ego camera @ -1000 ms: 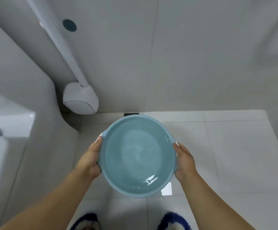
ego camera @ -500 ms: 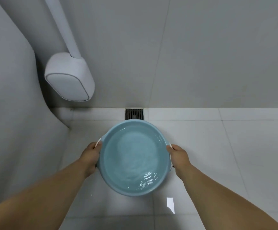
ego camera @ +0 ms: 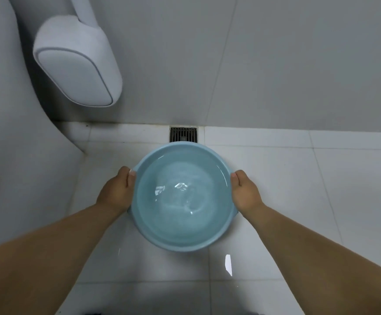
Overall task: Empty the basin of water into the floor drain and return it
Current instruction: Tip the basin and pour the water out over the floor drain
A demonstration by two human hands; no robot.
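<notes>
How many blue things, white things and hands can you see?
Blue: 1, the basin
White: 1, the holder on the wall
Hands: 2, left hand and right hand
Total: 4

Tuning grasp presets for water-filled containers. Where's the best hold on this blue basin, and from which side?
Take the basin by the small lugs on its rim, one on each side, coming in from left and right at once. The left hand and right hand grip it that way now. It is wide, round and holds water, so two opposite holds probably keep it level, then let it tip forward toward the drain.
</notes>
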